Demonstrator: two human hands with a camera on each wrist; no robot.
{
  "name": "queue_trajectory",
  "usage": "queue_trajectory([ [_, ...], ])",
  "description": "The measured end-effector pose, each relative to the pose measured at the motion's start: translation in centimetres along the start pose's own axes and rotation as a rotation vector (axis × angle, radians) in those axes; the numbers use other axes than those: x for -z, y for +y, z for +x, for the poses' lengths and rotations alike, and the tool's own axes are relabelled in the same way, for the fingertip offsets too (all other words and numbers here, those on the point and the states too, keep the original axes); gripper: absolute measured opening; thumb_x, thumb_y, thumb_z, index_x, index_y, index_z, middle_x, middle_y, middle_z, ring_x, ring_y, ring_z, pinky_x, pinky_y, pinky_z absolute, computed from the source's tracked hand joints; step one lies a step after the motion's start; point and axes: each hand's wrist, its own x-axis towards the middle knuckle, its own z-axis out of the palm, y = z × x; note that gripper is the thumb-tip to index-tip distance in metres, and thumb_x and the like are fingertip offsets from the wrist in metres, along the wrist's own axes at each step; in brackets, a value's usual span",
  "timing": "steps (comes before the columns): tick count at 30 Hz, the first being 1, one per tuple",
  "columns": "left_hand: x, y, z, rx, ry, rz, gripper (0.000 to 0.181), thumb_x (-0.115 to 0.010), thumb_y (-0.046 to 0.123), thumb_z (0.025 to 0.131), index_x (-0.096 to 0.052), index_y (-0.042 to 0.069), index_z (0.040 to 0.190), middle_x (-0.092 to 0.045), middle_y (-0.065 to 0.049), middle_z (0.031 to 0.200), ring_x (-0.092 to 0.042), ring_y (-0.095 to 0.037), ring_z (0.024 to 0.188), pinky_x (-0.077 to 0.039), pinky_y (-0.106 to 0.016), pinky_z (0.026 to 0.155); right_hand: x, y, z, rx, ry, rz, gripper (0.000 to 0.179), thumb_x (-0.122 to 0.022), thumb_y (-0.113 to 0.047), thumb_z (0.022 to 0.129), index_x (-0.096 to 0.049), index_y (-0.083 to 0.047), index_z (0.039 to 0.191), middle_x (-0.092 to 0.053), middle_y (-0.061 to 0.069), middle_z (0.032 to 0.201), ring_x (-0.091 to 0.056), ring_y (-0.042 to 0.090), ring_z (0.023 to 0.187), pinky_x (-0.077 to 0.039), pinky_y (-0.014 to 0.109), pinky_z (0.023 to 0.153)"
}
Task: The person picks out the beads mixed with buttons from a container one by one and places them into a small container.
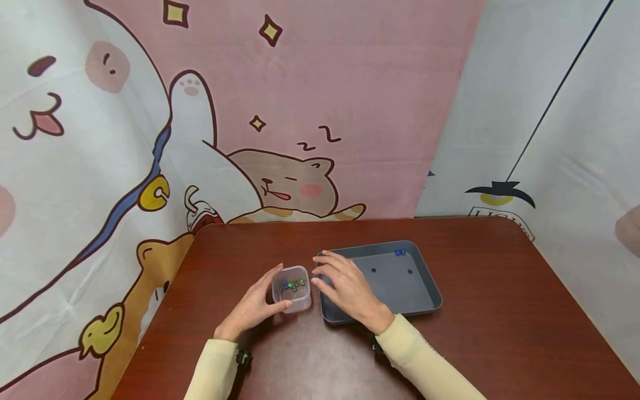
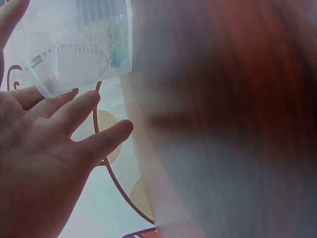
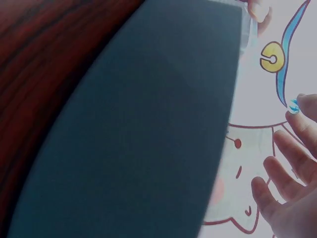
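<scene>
Left hand (image 1: 255, 305): thumb and fingers spread about the clear container (image 1: 301, 304), gripping its sides, presumably to steady it upright on the table (image 1: 320, 366). Small marbles (image 1: 293, 285) lie inside, likely kept from rolling by its walls. Right hand (image 1: 352, 289): over the tray's left edge, thumb and forefinger pinching one swirled marble (image 3: 293, 106); other fingers spread. Grey tray (image 1: 395, 291): rimmed; blue marbles (image 1: 400, 252) in far right corner.
</scene>
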Motion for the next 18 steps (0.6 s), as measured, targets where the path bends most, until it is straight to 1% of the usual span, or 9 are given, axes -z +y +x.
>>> queue_trajectory([
  [3, 0.0, 0.1, 0.0, 0.004, -0.002, -0.004, 0.094, -0.077, 0.054, 0.082, -0.028, 0.027, 0.158, -0.032, -0.001, 0.163, -0.039, -0.026, 0.146, -0.037, -0.057, 0.114, -0.6, -0.2, 0.3, 0.004, -0.017, 0.004, 0.012, -0.074, -0.026, 0.092, -0.076, -0.019, 0.101, -0.067, 0.001, 0.13, -0.054, 0.026, 0.134, -0.049, 0.052, 0.103],
  [10, 0.0, 0.0, 0.0, 0.003, -0.006, -0.003, 0.097, -0.076, 0.057, 0.082, -0.028, 0.023, 0.159, -0.032, 0.0, 0.163, -0.038, -0.026, 0.146, -0.037, -0.056, 0.115, -2.0, -0.3, 0.5, 0.004, -0.054, 0.014, 0.014, -0.072, -0.027, 0.093, -0.077, -0.017, 0.101, -0.068, 0.001, 0.128, -0.055, 0.026, 0.133, -0.049, 0.052, 0.102],
  [13, 0.0, 0.0, 0.0, -0.001, -0.008, -0.001, 0.097, -0.075, 0.059, 0.082, -0.028, 0.024, 0.159, -0.032, 0.001, 0.163, -0.038, -0.025, 0.146, -0.037, -0.055, 0.115, -2.4, -0.2, 0.5, -0.003, -0.076, 0.011, 0.015, -0.072, -0.029, 0.093, -0.077, -0.017, 0.102, -0.068, 0.001, 0.128, -0.055, 0.027, 0.133, -0.049, 0.052, 0.102],
  [18, 0.0, -0.1, 0.1, 0.001, -0.009, 0.006, 0.096, -0.075, 0.057, 0.082, -0.028, 0.023, 0.159, -0.031, 0.001, 0.163, -0.038, -0.025, 0.147, -0.037, -0.055, 0.115, -2.9, -0.1, 0.4, -0.019, -0.11, 0.004, 0.017, -0.072, -0.03, 0.093, -0.077, -0.018, 0.104, -0.067, 0.001, 0.129, -0.054, 0.026, 0.134, -0.048, 0.052, 0.104],
])
